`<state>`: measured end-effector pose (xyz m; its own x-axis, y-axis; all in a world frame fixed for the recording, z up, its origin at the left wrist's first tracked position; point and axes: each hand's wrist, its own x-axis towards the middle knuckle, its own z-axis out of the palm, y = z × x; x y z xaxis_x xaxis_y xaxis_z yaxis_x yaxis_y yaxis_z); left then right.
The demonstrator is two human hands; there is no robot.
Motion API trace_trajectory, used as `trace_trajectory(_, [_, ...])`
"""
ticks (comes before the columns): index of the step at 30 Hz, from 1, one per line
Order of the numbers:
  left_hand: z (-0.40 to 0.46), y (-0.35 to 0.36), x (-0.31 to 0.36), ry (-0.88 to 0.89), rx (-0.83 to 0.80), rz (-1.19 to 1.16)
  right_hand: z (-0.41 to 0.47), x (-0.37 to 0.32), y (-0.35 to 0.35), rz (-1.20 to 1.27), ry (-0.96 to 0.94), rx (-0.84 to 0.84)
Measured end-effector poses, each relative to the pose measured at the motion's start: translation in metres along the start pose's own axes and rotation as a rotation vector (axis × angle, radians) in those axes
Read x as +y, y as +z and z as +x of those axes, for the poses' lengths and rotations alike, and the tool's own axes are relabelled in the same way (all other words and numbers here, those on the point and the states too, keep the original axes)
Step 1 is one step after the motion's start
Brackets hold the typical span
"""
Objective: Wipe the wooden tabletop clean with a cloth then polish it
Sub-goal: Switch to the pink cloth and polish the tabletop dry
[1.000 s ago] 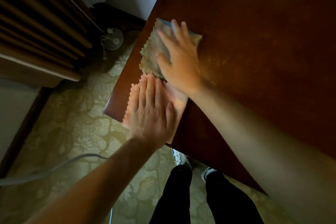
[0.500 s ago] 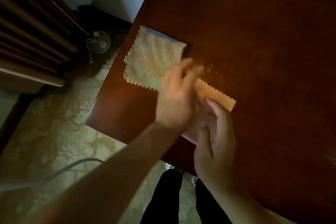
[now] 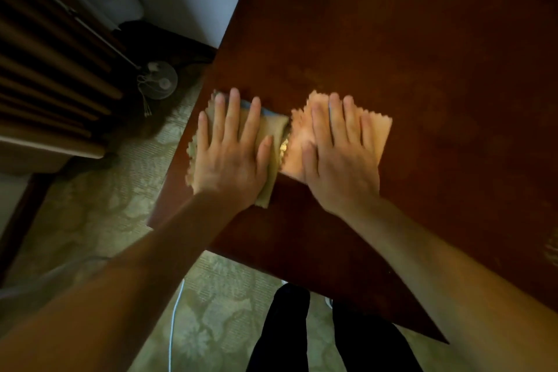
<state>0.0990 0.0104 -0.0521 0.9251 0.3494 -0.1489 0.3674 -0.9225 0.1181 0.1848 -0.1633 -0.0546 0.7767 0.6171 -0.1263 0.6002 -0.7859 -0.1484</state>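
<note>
Tabletop wiping underway: left hand flat on the beige cloth, right hand flat on the orange cloth, next sweeping outward.

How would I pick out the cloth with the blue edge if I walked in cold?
Start at the dark wooden tabletop and go to its left edge. Two zigzag-edged cloths lie side by side there, each under a flat hand. Yours is the yellowish cloth under the left hand, showing blue at its far edge; the peach cloth is paler.
</note>
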Motion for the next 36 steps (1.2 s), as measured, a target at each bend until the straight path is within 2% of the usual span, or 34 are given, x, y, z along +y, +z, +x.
trace_trajectory(5, [-0.072, 0.008, -0.010, -0.007, -0.070, 0.001, 0.081, 0.000, -0.010, -0.008, 0.018, -0.023])
trace_trajectory(9, [-0.079, 0.004, -0.013, -0.036, -0.053, -0.063, 0.049, -0.022, -0.002, -0.031, -0.082, -0.016])
trace_trajectory(13, [-0.045, -0.006, -0.017, -0.084, 0.145, -0.173, 0.005, -0.029, 0.003, -0.045, -0.163, -0.017])
trace_trajectory(15, [-0.016, -0.011, -0.018, -0.046, 0.180, -0.159, 0.014, -0.022, -0.002, -0.095, -0.237, -0.035])
trace_trajectory(17, [0.017, -0.015, -0.020, -0.056, 0.171, -0.137, 0.043, -0.012, -0.008, -0.094, -0.265, -0.077])
trace_trajectory(22, [0.093, -0.023, -0.035, -0.309, 0.071, -0.188, 0.140, 0.003, -0.026, -0.046, -0.181, -0.123])
trace_trajectory(24, [0.118, -0.029, -0.043, -0.321, 0.001, -0.227, 0.140, -0.009, -0.024, -0.046, -0.203, -0.107])
trace_trajectory(28, [0.143, -0.029, -0.045, -0.331, -0.176, -0.308, 0.079, -0.033, -0.011, -0.031, -0.345, -0.115])
trace_trajectory(33, [0.138, -0.030, -0.034, -0.463, -0.030, -0.339, 0.092, -0.015, -0.010, -0.052, -0.485, -0.085])
trace_trajectory(36, [0.137, -0.031, -0.031, -0.470, 0.041, -0.340, 0.147, 0.002, -0.019, -0.050, -0.345, -0.069])
